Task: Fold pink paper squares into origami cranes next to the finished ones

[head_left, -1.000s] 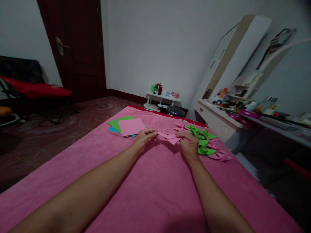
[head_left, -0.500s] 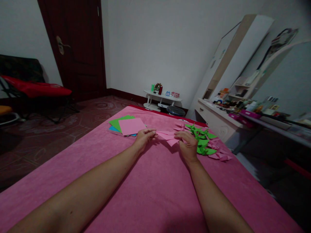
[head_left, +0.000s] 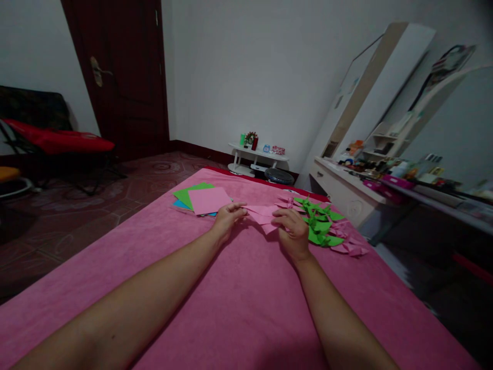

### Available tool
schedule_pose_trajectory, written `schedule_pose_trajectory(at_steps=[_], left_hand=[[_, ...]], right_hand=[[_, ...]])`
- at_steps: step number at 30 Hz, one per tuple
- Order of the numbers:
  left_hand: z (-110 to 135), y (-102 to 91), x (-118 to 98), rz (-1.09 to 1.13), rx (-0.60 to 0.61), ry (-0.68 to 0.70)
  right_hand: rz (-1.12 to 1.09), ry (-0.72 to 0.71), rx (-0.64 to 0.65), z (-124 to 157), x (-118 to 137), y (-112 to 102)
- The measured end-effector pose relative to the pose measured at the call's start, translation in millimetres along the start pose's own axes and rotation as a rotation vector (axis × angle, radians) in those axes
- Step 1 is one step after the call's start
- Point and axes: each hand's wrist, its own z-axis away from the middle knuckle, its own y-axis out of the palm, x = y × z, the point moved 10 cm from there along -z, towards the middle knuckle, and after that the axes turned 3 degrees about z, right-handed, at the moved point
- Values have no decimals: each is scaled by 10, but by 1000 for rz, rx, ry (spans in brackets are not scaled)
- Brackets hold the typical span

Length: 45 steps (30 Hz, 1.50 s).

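Note:
A partly folded piece of pink origami paper [head_left: 262, 216] is held up over the pink bedspread, a pointed flap hanging down. My left hand [head_left: 228, 222] pinches its left corner between thumb and fingers. At the other end my right hand [head_left: 293, 231] is closed on the right edge, fingertips on the upper face. Just left of my left hand lies a pile of square sheets, a pink sheet [head_left: 210, 199] on top and a green sheet [head_left: 183, 196] beneath. Beside my right hand is a cluster of folded paper pieces, among them a green folded paper [head_left: 321, 226] and pink ones.
The pink bedspread [head_left: 215, 298] covers the surface below my arms. Beyond its far edge stands a low white shelf [head_left: 258, 153] with small items. To the right is a dressing table [head_left: 346, 190] crowded with bottles. A red folding chair [head_left: 57, 141] is at left.
My right hand has shifted slightly left along the pink paper, and its fingers now lie further over it. The paper's lower flap has moved a little left. My left hand keeps its pinch.

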Motion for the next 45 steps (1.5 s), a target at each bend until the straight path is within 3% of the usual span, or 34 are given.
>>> schedule_pose_trajectory(at_steps=[9, 12, 16, 19, 22, 30, 37, 45], left_hand=[[25, -34, -145, -146, -84, 70], [83, 56, -203, -207, -60, 75], [145, 268, -217, -236, 70, 95], [181, 394, -163, -219, 146, 74], [206, 466, -128, -219, 174, 45], [235, 572, -420, -387, 184, 265], [249, 542, -318, -307, 143, 185], [282, 525, -305, -249, 113, 197]], right_hand=[[-46, 20, 179, -89, 215, 101], [-16, 122, 199, -206, 196, 142], [7, 321, 200, -257, -10, 210], [-156, 495, 227, -151, -216, 323], [-302, 582, 237, -56, -308, 408], [-513, 632, 211, -44, -252, 433], [-545, 642, 215, -52, -243, 436], [-543, 644, 194, -66, -222, 418]])
